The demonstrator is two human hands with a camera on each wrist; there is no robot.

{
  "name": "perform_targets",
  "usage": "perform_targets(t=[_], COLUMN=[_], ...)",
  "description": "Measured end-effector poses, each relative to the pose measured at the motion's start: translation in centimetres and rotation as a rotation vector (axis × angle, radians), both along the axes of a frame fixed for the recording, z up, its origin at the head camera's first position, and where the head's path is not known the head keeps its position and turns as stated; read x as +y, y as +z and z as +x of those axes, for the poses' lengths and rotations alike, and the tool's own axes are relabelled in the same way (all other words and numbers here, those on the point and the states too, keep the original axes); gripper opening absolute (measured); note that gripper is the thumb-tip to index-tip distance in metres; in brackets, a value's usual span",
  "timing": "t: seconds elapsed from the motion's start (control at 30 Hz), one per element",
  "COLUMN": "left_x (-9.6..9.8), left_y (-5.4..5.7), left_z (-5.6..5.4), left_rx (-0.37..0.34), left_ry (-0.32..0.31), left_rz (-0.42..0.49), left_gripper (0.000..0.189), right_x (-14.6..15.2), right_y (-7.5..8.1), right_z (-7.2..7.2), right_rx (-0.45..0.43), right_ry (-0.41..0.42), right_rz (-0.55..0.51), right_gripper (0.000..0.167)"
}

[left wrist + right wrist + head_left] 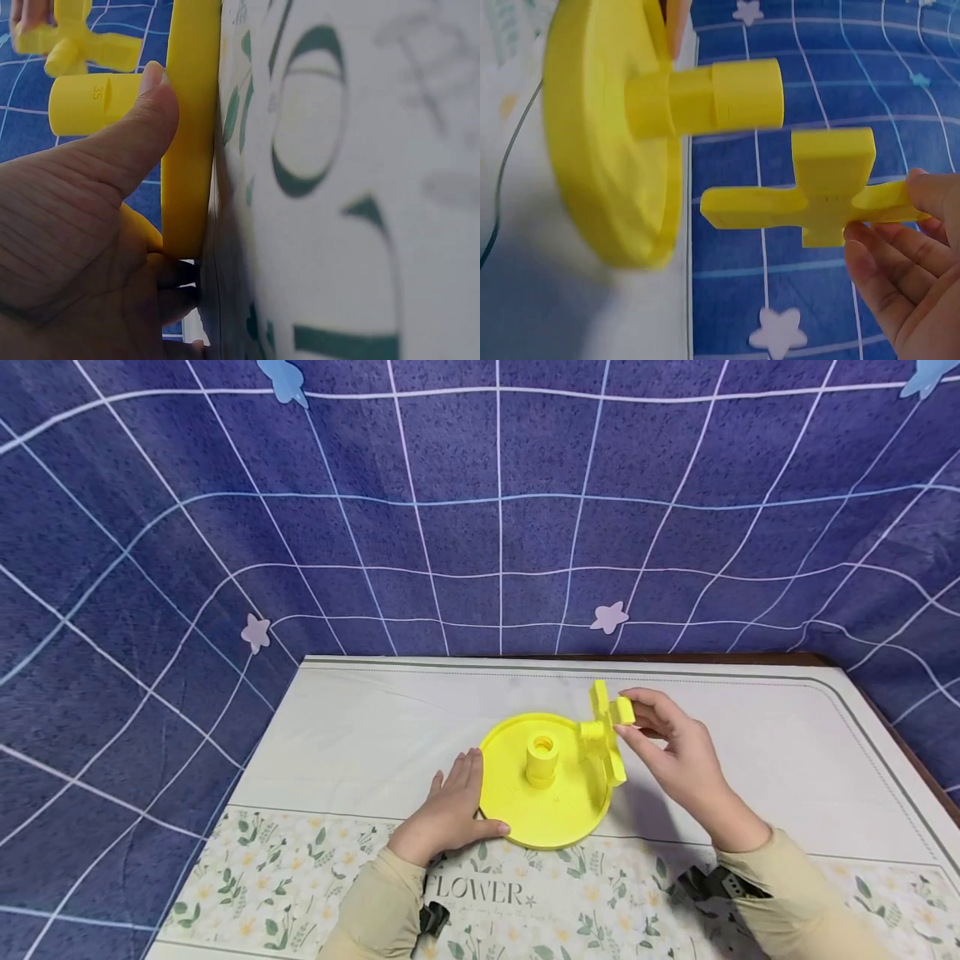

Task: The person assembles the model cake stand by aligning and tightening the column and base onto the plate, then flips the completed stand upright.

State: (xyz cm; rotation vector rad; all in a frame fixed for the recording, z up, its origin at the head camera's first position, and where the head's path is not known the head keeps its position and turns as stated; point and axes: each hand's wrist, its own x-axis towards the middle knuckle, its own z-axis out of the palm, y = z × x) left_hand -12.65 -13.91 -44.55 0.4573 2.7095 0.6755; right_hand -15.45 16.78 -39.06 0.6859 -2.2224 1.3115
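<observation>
A yellow round base [517, 814] with a raised rim lies on the table. From its middle stands a yellow stepped post [542, 760], hollow at the top and marked "35" in the left wrist view. My left hand [448, 814] holds the base's left and front edge, its thumb [154, 94] over the rim and its fingers along the outer side. Thumb and fingers of my right hand [678, 756] pinch one arm of a yellow cross-shaped piece [829, 195]. That piece is held up over the base's right edge, apart from the post, a block jutting from its centre.
The tablecloth [390, 718] is white with a floral strip and the word "FLOWER" along the front. A blue gridded curtain [465, 535] with stars hangs behind the table. Black wrist straps [723, 883] show at the sleeves.
</observation>
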Motion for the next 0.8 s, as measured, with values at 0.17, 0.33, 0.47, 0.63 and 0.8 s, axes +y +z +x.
perform_targets(t=[0.17, 0.33, 0.47, 0.63, 0.8], left_x=[0.1, 0.1, 0.0, 0.0, 0.0], left_y=[0.0, 0.0, -0.2, -0.3, -0.3], left_z=[-0.1, -0.1, -0.1, -0.2, -0.2], left_rx=[0.007, 0.001, 0.000, 0.003, 0.001], left_ry=[-0.003, -0.002, -0.003, -0.011, -0.016], left_rz=[-0.016, -0.020, -0.029, -0.031, -0.038], left_gripper=[0.110, 0.110, 0.111, 0.112, 0.112], right_x=[-2.0, -3.5, -4.5, -5.7, -7.0], right_y=[0.3, 0.2, 0.2, 0.4, 0.4], right_z=[-0.4, -0.6, -0.4, 0.1, 0.4], right_rx=[0.081, 0.190, 0.250, 0.357, 0.479], right_ry=[0.050, 0.103, 0.133, 0.126, 0.087], right_rz=[0.079, 0.184, 0.259, 0.398, 0.604], right_gripper=[0.048, 0.052, 0.047, 0.043, 0.047])
